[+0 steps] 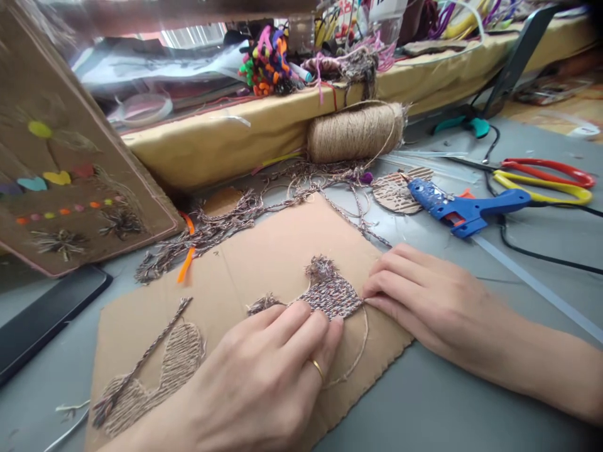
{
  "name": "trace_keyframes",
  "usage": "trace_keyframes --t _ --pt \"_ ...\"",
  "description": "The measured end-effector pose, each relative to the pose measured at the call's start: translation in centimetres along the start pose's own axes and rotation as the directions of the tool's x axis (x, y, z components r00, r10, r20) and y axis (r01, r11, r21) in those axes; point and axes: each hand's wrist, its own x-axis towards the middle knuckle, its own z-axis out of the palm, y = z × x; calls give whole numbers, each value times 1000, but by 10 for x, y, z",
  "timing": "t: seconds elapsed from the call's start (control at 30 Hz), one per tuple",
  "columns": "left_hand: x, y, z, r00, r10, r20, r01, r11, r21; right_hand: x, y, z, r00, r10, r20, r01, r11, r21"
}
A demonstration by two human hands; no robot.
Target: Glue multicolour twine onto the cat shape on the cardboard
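Note:
A sheet of cardboard (277,245) lies tilted on the grey table. Near its middle is a flat bird-like shape of speckled multicoloured yarn (333,298) with a frayed tuft on top. My left hand (277,358), a ring on one finger, is closed with its fingertips pressing this shape onto the cardboard and covers its lower left part. At the shape's right tip, my right hand (414,289) pinches the yarn between thumb and fingers. A thin strand of twine (365,342) curves down from there across the cardboard. A twine-covered shape (181,348) with a twisted cord (155,345) over it sits at the left.
A blue glue gun (466,204) rests right of the cardboard, near red-and-yellow-handled scissors (546,182). Behind are a twine spool (355,133), loose yarn (221,220) and teal-handled pliers (464,125). A decorated cardboard panel (75,157) and a black phone-like slab (49,317) flank the left.

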Motion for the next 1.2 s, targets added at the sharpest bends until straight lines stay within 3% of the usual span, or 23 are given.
trace_keyframes --t 0.23,0.83,1.2 --pt "9 -2 2 997 -12 75 11 1000 14 0 0 0 1000 12 -3 -12 1000 -2" --pt "18 -7 4 993 -22 120 20 1000 15 -1 1 1 999 31 -25 -30 999 33" --pt "24 -7 -2 969 -34 245 32 999 11 -2 0 2 999 43 -21 -42 999 34"
